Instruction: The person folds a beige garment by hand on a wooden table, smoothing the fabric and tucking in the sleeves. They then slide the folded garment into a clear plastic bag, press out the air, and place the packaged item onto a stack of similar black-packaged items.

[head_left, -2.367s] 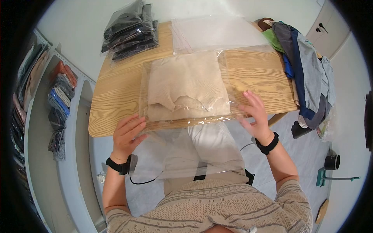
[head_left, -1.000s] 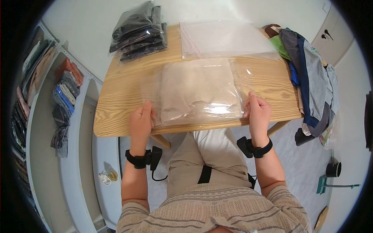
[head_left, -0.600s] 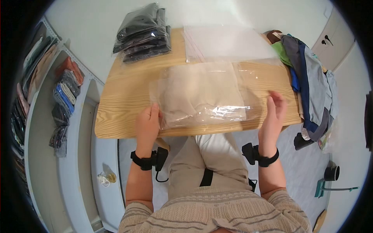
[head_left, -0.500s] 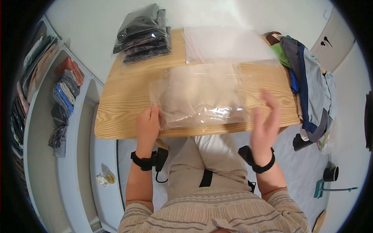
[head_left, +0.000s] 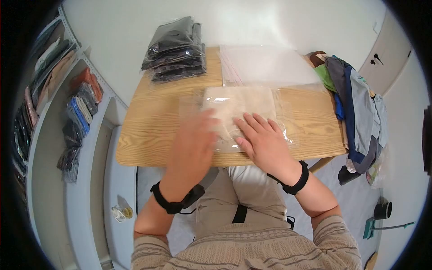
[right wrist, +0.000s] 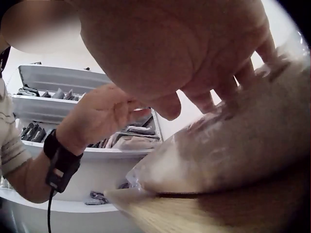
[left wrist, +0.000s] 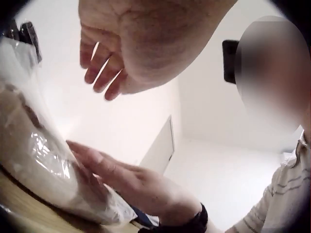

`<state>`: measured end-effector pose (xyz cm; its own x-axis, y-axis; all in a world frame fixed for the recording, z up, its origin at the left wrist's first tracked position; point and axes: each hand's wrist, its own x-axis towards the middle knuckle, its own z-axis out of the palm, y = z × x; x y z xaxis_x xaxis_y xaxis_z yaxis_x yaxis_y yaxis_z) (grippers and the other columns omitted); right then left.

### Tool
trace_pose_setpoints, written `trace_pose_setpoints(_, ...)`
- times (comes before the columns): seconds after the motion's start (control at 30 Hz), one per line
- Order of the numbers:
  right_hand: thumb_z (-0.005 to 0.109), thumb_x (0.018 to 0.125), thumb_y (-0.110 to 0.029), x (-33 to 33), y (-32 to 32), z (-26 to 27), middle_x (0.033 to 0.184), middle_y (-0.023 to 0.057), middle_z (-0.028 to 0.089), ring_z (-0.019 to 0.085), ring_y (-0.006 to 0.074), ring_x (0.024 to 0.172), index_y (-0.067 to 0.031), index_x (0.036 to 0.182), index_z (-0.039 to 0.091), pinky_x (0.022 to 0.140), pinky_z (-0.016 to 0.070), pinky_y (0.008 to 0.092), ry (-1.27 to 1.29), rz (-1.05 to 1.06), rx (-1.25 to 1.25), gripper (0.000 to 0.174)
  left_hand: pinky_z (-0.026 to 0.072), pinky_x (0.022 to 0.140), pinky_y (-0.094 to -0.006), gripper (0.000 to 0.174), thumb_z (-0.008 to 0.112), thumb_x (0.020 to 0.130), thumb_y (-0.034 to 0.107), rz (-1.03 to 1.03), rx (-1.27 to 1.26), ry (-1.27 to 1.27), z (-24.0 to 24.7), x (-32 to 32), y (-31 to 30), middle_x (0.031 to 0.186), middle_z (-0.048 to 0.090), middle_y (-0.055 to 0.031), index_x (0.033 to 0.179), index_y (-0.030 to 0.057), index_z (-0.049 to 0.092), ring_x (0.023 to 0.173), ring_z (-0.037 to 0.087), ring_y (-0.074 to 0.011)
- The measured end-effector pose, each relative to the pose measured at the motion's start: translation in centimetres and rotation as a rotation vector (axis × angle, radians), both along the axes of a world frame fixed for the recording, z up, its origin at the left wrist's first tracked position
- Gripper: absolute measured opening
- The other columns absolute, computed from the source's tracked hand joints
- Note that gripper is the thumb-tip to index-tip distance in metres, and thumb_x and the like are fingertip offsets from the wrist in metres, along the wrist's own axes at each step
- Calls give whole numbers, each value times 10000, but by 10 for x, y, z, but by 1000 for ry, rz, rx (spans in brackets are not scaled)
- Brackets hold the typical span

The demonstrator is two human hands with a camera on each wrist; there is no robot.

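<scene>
A folded cream knitted sweater [head_left: 240,96] lies inside a clear plastic bag [head_left: 285,128] near the front of the wooden table. My right hand [head_left: 266,143] rests on its right half, fingers spread and straight over the plastic. In the right wrist view, those fingertips meet the bagged sweater [right wrist: 233,141]. My left hand [head_left: 191,144], blurred by motion, is over the bag's left side. The left wrist view has this left hand [left wrist: 150,48] raised above the bag, palm down with straight fingers and nothing in it. The bag's lower left part is hidden beneath it.
Dark garments in clear bags [head_left: 177,51] are stacked at the table's back left. Flat empty plastic bags [head_left: 270,65] lie along the back. Loose clothes [head_left: 360,108] hang over the right edge. Shelves [head_left: 96,130] with bagged clothing stand at the left.
The bag's open end, earlier hanging over the front edge, is folded under the sweater. Both hands let go of the sides; the right came down on top, the left rose over the bag.
</scene>
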<state>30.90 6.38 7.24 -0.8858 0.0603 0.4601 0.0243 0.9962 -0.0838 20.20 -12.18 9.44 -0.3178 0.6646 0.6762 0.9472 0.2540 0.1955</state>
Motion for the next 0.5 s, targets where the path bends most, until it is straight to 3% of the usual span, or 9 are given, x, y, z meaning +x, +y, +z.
trace_pose_setpoints(0.03, 484, 943, -352, -1, 3, 1, 1312, 149, 526, 466, 314, 1239, -122, 1305, 510, 1017, 345, 496, -17, 17, -55, 430, 395, 984, -397, 339, 498, 910, 195, 4, 5, 1, -4, -5, 12, 1270, 525, -175, 1190, 9, 543, 1190, 482, -312)
trace_pose_setpoints(0.1, 474, 947, -360, -4, 11, 5, 1329, 152, 510, 453, 318, 1252, -122, 1311, 505, 1020, 339, 507, -23, 40, -120, 436, 337, 1038, -477, 438, 509, 890, 183, -149, -275, 64, -17, -27, 35, 1377, 441, -190, 1292, 9, 488, 1257, 420, -373)
trace_pose_setpoints(0.17, 449, 954, -383, -5, 26, 6, 1376, 157, 460, 410, 322, 1286, -133, 1320, 499, 1034, 316, 535, -86, 24, 113, 447, 321, 1045, -499, 486, 524, 874, 204, -119, -375, 127, -17, -40, 40, 1400, 416, -185, 1320, 21, 460, 1287, 390, -370)
trace_pose_setpoints(0.2, 425, 959, -422, -4, 35, 10, 1421, 156, 405, 353, 325, 1329, -152, 1344, 478, 1050, 286, 558, -200, 27, 110, 473, 305, 1052, -521, 538, 539, 858, 224, -100, -455, 176, -19, -43, 44, 1423, 390, -180, 1349, 32, 432, 1317, 360, -367)
trace_pose_setpoints(0.3, 414, 959, -451, -7, 60, -1, 1436, 151, 389, 324, 323, 1350, -179, 1371, 450, 1070, 263, 553, -222, 154, 68, 495, 268, 1065, -552, 575, 523, 872, 263, -138, -515, 134, -32, -54, 47, 1461, 336, -182, 1392, 60, 388, 1345, 317, -365)
trace_pose_setpoints(0.5, 421, 957, -465, -8, 68, -13, 1459, 136, 366, 310, 331, 1363, -212, 1396, 425, 1091, 236, 548, -240, 151, 40, 507, 242, 1085, -533, 568, 477, 902, 265, -176, -499, 68, -46, -54, 52, 1480, 301, -182, 1423, 79, 349, 1364, 281, -364)
